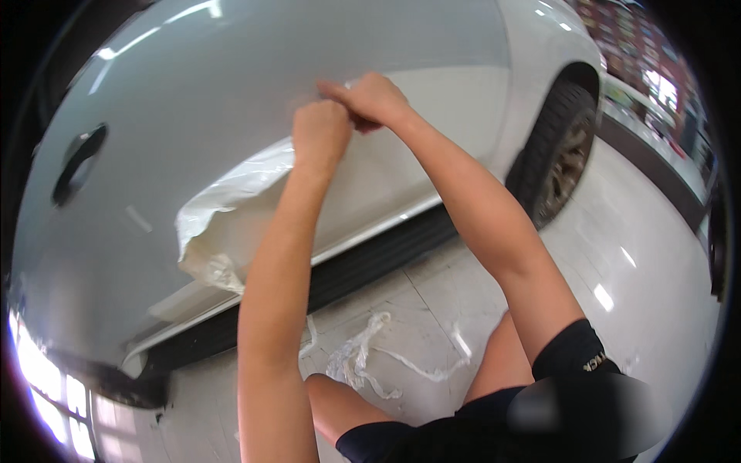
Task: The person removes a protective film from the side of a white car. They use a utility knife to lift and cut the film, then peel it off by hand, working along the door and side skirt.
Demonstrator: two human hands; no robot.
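A loose sheet of thin plastic film (243, 181) hangs crumpled from the side of a car door (231, 100). The film's upper end runs into my left hand (320, 131), which is closed on it. Right beside that hand and touching it is my right hand (369, 100), its fingers curled in and one digit pointing left. Whatever sits inside the right hand's grip is hidden. Grey covers the upper door, while a paler white area (455, 116) shows below and right of my hands.
A black door handle (79, 163) is at the left. The dark side sill (378, 251) runs beneath the door toward a wheel (559, 150) at the right. Scraps of clear film (359, 355) lie on the tiled floor (610, 255) by my legs. A counter (656, 158) stands beyond.
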